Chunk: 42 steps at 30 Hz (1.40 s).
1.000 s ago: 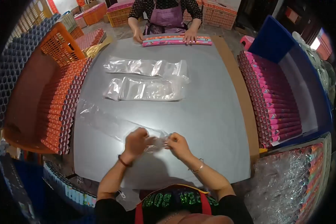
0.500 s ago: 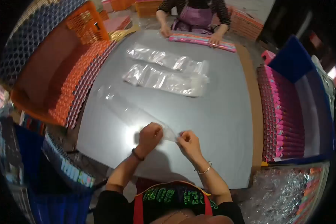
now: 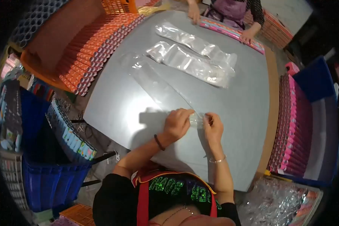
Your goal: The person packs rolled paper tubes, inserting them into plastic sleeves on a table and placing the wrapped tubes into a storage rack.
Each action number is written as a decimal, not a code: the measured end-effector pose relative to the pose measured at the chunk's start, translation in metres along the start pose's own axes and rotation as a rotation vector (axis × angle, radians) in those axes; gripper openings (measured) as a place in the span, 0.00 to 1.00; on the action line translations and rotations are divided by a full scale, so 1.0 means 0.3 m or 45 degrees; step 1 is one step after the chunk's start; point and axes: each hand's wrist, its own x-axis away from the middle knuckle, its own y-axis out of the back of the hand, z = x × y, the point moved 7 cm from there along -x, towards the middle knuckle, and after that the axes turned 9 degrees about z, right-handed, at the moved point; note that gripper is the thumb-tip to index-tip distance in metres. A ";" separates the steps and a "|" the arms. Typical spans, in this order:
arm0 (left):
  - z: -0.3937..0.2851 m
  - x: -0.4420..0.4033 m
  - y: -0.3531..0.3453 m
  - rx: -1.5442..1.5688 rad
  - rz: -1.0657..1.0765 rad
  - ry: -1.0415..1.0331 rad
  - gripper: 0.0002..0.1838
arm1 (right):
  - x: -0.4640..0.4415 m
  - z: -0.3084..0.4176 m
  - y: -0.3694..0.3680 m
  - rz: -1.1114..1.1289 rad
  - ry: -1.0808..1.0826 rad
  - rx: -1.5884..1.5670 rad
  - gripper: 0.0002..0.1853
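A long clear plastic bag [image 3: 158, 84] lies slantwise on the grey table [image 3: 116, 109], its near end between my two hands. My left hand [image 3: 178, 124] pinches the left edge of that end, and my right hand [image 3: 213, 126] grips its right edge with thumb and fingers. Beyond them are two stacks of clear bags, a nearer one [image 3: 192, 66] and a farther one [image 3: 192, 40]. Across the table a co-worker's hands [image 3: 248, 35] rest at a row of pink and orange patterned tubes [image 3: 229, 31].
An orange crate [image 3: 45, 73] of orange tubes [image 3: 98, 47] stands at the left. On the right is a blue crate [image 3: 320, 83] with pink tubes [image 3: 290, 128]. A blue bin [image 3: 52, 180] and light-blue tubes [image 3: 69, 132] are at lower left, plastic-wrapped tubes [image 3: 278, 203] at lower right.
The view has turned, shifting the table's contents rightward and tilting them. My hands have kept hold of the bag's near end, which is now spread between them. The co-worker's hands remain at the tubes.
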 end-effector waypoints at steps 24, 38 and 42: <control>0.235 -0.105 -0.059 -0.539 0.183 0.015 0.29 | 0.110 -0.137 0.085 0.058 -0.239 -0.353 0.11; 0.652 -0.117 0.029 -0.782 0.323 0.429 0.37 | -0.015 -0.233 0.159 0.055 -0.207 -0.415 0.12; 0.708 -0.163 0.023 -1.011 0.081 0.280 0.33 | -0.033 -0.142 0.149 0.106 0.109 0.129 0.12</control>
